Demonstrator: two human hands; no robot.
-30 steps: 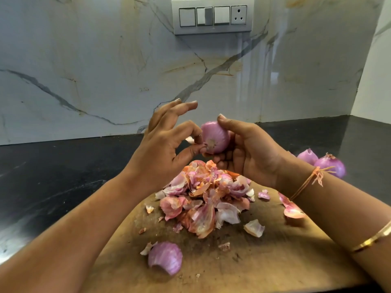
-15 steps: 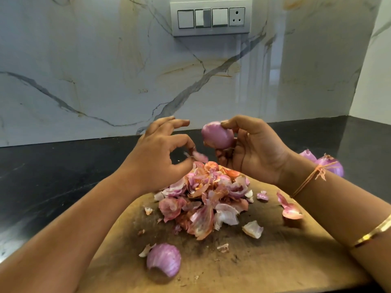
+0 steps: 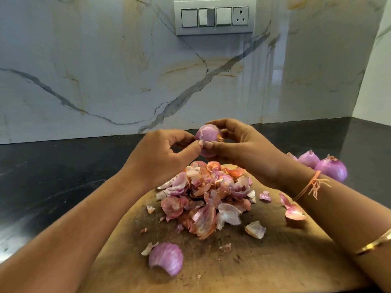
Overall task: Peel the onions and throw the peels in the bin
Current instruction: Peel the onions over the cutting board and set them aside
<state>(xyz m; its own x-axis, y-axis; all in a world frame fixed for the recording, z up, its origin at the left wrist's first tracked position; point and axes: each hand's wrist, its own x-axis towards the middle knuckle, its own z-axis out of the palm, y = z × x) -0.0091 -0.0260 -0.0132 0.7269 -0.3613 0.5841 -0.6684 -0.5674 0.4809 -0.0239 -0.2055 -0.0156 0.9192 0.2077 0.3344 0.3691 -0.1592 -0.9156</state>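
Onion point(image 3: 208, 133) is held above the peel pile point(image 3: 203, 199) on the wooden board point(image 3: 275, 261). The left grip point(image 3: 163, 157) pinches its skin; the right grip point(image 3: 247, 149) curls round it.

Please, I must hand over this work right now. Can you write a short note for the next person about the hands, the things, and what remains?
Hands: the left hand pinches the onion at its side; the right hand holds the same onion above the board.
Things: the peels lie heaped on the board, a few loose around. More onions lie on the counter at right; I cannot tell whether they are peeled.
Done: many peels are off.
Left: finish this onion, check the others, bin all peels. No bin is in view.
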